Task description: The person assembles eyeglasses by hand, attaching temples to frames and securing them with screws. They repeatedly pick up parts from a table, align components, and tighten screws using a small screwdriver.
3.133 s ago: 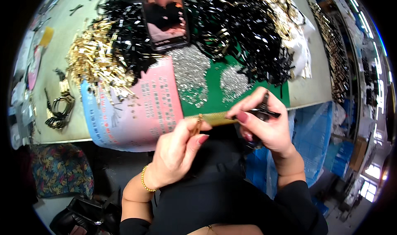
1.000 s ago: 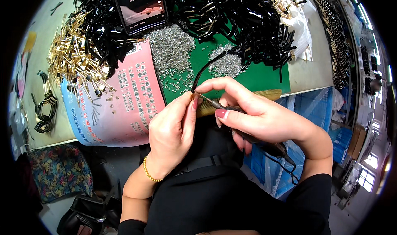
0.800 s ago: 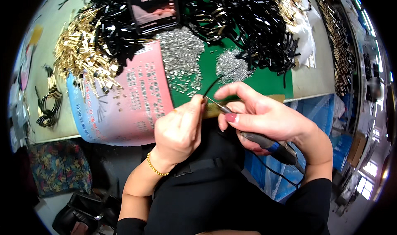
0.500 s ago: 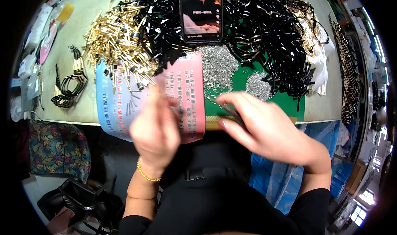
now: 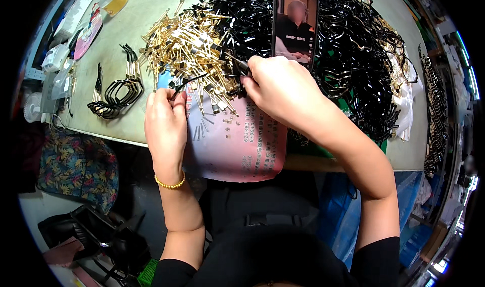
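Observation:
My left hand (image 5: 165, 117), with a yellow beaded bracelet on its wrist, is closed on a thin black eyeglass part (image 5: 194, 80) at the near left side of a heap of gold eyeglass temples (image 5: 194, 39). Its fingers hide much of the part. My right hand (image 5: 283, 87) reaches across to the right edge of that heap, fingers pinched round a slim dark tool (image 5: 241, 63) whose pointed end lies over the temples; its exact kind is unclear. A pink and blue printed sheet (image 5: 227, 155) lies under the heap and between my hands.
Glossy black eyeglass frames (image 5: 353, 49) are heaped at the right and back. A phone (image 5: 295, 27) stands among them, playing a video. Several gold and black frames (image 5: 118, 92) sit grouped at the left. Beyond them is a yellow-filled tub (image 5: 115, 3).
My view has shifted, so the table things appear further right. My right hand has moved from beside the silver bits to the gold heap. My left hand now holds the black eyeglass part.

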Demonstrator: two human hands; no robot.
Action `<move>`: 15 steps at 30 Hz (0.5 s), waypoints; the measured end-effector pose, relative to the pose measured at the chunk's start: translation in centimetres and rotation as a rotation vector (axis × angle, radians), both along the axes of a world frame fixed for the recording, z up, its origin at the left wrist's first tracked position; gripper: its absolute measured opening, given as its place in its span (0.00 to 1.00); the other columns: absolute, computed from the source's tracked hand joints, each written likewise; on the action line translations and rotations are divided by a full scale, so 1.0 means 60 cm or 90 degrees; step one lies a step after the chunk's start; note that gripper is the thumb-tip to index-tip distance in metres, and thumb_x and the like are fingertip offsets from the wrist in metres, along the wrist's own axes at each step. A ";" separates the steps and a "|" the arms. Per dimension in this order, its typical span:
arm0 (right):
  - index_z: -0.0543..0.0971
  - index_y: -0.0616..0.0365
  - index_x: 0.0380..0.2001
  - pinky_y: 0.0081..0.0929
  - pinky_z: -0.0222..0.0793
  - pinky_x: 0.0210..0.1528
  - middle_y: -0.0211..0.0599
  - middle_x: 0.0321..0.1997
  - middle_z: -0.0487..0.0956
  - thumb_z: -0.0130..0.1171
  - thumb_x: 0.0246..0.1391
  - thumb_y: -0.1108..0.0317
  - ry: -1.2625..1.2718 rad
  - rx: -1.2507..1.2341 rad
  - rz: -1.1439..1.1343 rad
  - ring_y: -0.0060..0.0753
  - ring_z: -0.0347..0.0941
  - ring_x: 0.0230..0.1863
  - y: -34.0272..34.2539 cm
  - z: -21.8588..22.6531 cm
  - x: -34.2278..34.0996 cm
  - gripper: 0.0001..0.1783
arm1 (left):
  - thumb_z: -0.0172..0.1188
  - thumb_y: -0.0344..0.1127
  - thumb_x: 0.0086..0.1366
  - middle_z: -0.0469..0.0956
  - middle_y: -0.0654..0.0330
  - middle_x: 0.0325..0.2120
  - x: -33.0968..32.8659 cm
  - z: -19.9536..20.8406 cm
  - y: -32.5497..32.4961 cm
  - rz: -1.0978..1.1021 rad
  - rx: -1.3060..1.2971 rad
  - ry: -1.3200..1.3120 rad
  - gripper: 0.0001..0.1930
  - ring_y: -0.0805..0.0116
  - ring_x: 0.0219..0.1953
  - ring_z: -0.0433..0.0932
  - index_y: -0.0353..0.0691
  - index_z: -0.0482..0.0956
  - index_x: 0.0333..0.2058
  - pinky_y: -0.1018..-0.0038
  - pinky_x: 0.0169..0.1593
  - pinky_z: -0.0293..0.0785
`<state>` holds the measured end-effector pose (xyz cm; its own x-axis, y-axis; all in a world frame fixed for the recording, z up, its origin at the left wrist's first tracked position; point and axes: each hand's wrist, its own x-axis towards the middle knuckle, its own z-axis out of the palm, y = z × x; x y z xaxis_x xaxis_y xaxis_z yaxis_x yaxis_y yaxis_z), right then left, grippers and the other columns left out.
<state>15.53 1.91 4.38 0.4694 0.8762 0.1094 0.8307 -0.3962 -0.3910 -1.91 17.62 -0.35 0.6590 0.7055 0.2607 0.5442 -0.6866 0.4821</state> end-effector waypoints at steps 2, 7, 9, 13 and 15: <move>0.78 0.66 0.28 0.49 0.76 0.36 0.55 0.26 0.80 0.60 0.60 0.64 0.101 -0.011 0.018 0.60 0.79 0.31 -0.012 0.021 0.001 0.14 | 0.63 0.31 0.67 0.77 0.45 0.32 -0.001 0.000 0.006 -0.019 -0.020 -0.014 0.09 0.44 0.32 0.75 0.30 0.75 0.34 0.57 0.40 0.72; 0.79 0.67 0.33 0.33 0.71 0.35 0.46 0.26 0.78 0.63 0.58 0.65 0.478 -0.011 0.016 0.34 0.78 0.29 -0.108 0.090 0.014 0.13 | 0.59 0.29 0.73 0.82 0.62 0.27 -0.015 0.036 -0.024 -0.037 -0.171 -0.163 0.14 0.80 0.24 0.69 0.38 0.77 0.56 0.78 0.29 0.68; 0.80 0.67 0.34 0.27 0.69 0.34 0.40 0.26 0.78 0.66 0.58 0.66 0.559 0.103 0.025 0.21 0.71 0.29 -0.164 0.083 0.004 0.12 | 0.60 0.27 0.72 0.86 0.61 0.37 -0.023 0.040 -0.042 -0.099 -0.327 -0.188 0.18 0.83 0.25 0.70 0.36 0.76 0.59 0.83 0.30 0.67; 0.81 0.66 0.36 0.22 0.70 0.37 0.31 0.32 0.81 0.67 0.61 0.65 0.679 0.068 -0.077 0.16 0.72 0.35 -0.247 0.084 -0.017 0.13 | 0.63 0.19 0.65 0.84 0.52 0.48 -0.018 0.054 -0.110 -0.223 -0.492 -0.263 0.17 0.70 0.43 0.84 0.28 0.81 0.54 0.80 0.47 0.78; 0.80 0.63 0.33 0.20 0.69 0.38 0.28 0.32 0.81 0.72 0.56 0.70 0.732 0.106 -0.100 0.15 0.72 0.35 -0.282 0.077 -0.024 0.09 | 0.61 0.15 0.63 0.84 0.53 0.44 -0.022 0.054 -0.133 -0.252 -0.512 -0.289 0.16 0.69 0.39 0.84 0.27 0.83 0.50 0.79 0.42 0.80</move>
<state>14.08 -15.02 9.02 0.4686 0.8145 -0.3421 -0.0992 -0.3363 -0.9365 -3.25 9.66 2.88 0.8411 0.5337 0.0879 -0.0036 -0.1570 0.9876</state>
